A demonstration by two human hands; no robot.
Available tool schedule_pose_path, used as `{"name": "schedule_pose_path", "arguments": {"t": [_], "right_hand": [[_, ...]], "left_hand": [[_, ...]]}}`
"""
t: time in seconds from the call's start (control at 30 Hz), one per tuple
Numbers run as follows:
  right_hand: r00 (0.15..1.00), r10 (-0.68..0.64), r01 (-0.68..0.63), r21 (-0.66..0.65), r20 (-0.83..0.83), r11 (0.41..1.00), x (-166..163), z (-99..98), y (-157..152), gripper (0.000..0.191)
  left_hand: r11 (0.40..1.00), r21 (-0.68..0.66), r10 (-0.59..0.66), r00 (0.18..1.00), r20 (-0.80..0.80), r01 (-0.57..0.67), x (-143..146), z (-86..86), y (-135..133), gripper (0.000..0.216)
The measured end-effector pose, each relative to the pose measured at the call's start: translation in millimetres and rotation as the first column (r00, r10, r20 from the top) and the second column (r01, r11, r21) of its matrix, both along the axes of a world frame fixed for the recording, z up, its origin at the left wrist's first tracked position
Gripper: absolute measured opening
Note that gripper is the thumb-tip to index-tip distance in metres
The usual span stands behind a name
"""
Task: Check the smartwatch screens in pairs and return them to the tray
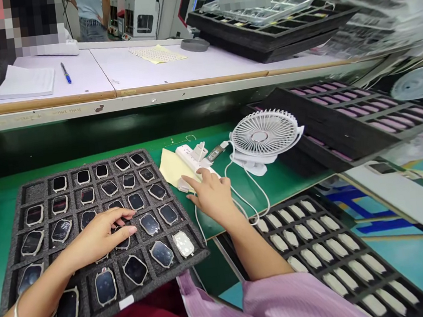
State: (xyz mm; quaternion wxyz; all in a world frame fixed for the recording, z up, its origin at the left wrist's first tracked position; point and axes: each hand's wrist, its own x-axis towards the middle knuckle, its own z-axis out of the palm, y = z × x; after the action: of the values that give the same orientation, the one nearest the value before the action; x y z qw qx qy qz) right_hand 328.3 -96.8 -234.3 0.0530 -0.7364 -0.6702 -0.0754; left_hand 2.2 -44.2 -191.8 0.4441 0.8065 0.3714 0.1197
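Observation:
A black foam tray (126, 302) full of square watch bodies lies tilted in front of me, partly over my lap. Over its middle hovers my left hand (107, 230), thumb apart from slightly bent fingers, nothing visible in it. Dark-screened watches (135, 270) fill most compartments; one watch (183, 244) in the right corner shows a pale face. My right hand (213, 193) spreads its fingers over the near end of a white power strip (186, 153). A small white plug (184, 185) is beside those fingers; whether they touch it I cannot tell.
A white clip fan (264, 135) stands on the green mat, its cable (255, 194) looping nearby. Yellow paper (172, 167) lies beside the strip. At right are trays of pale parts (321, 253) and pink parts (357, 110). A raised shelf (188, 82) runs across the back; people stand beyond.

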Motion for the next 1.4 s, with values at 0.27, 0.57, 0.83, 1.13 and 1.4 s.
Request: {"name": "schedule_pose_path", "arguments": {"t": [0.27, 0.57, 0.83, 1.13, 1.4], "right_hand": [[0.995, 0.096, -0.098, -0.07, -0.03, 0.993, -0.7, 2.8, 16.8, 0.034], [0.659, 0.646, -0.432, 0.509, -0.386, 0.745, -100.9, 68.2, 4.8, 0.046], [0.404, 0.805, -0.58, 0.559, -0.434, 0.592, -141.2, 51.0, 51.1, 0.009], [0.488, 0.839, -0.526, 0.686, -0.241, 0.503, -150.1, 7.0, 64.9, 0.015], [0.518, 0.837, -0.579, 0.649, -0.176, 0.494, -147.5, 5.8, 60.9, 0.019]], "left_hand": [[0.999, -0.043, 0.018, 0.998, 0.063, -0.015, 0.7, 2.0, -2.3, 0.037], [0.74, -0.671, 0.438, 0.736, 0.516, 0.031, 12.1, 2.4, -8.8, 0.052], [0.754, -0.647, 0.607, 0.492, 0.624, -0.111, 5.1, 7.9, 0.8, 0.04], [0.84, -0.219, 0.518, 0.616, 0.594, -0.496, 3.4, -1.4, 0.5, 0.034], [0.83, -0.143, 0.517, 0.647, 0.561, -0.539, 2.0, 0.6, -2.2, 0.026]]}}
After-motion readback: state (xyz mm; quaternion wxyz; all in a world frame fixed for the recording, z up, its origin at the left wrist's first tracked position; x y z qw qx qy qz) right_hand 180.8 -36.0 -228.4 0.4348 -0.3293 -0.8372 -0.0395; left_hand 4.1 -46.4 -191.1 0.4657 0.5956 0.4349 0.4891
